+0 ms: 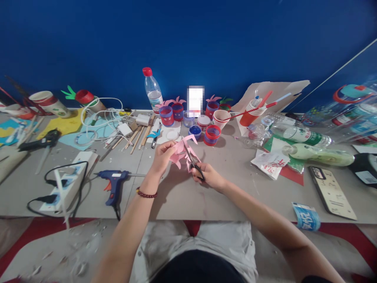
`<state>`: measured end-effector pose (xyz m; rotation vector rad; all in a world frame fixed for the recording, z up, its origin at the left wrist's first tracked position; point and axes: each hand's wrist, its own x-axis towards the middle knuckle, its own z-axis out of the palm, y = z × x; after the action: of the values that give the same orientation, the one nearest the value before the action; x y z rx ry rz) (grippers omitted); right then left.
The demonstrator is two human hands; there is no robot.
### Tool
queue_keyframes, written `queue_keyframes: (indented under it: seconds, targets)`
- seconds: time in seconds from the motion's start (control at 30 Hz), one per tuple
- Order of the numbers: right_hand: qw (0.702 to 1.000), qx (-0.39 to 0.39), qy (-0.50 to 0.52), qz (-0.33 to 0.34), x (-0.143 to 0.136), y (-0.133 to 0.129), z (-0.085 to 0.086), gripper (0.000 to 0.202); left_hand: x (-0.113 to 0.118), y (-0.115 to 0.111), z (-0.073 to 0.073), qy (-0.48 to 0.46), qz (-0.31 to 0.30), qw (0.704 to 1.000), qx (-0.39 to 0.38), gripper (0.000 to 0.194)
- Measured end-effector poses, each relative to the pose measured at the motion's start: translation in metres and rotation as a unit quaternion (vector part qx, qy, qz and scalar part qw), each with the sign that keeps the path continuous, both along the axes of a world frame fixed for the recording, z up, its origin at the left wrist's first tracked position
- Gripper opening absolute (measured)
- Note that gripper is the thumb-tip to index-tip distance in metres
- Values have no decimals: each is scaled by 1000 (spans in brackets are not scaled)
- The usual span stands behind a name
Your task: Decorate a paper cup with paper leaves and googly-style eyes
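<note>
Pink paper [177, 151] with cut, pointed strips is pinched in my left hand [163, 155], above the middle of the table. My right hand [207, 176] has its fingers in the black handles of a pair of scissors [191, 158]. The scissor blades point up and to the left, across the paper. Behind my hands stand small red and blue painted cups, among them one [167, 116] with pink paper leaves on top. An open jar of blue paint [194, 132] is beside a red and purple cup [212, 135].
On the left lie a blue glue gun [113, 184], a white power strip [69, 182], wooden sticks and cables. A bottle [153, 92] stands at the back. To the right are a stack of cups [251, 114], plastic bottles [303, 133] and a phone [332, 192].
</note>
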<state>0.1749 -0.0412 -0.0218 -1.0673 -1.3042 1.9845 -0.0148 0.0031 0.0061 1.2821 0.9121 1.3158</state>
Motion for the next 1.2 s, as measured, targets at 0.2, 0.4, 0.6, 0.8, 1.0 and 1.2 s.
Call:
queue_keyframes:
  seconds: [0.2,0.4,0.6,0.8,1.0,1.2]
  targets:
    - [1000,-2,-4,-2,0,0,-1,41,0,0,1,4,-2,1000,-2,27]
    - [1000,4,-5,-3,0,-1,-2,41,0,1,0,6,8,1000,-7,28]
    - [1000,9,-8,-5,0,-1,-1,39,0,1,-1,0,5,1000,-2,27]
    - [1000,6,-13,-8,-1,-1,0,39,0,1,-2,2,12,1000,-21,27]
    - [1000,12,-10,-16,-1,-1,1,39,0,1,-1,-18,24,999,-44,26]
    - [1000,8,-5,-29,-1,-2,0,41,-1,2,-1,-34,63,997,-28,30]
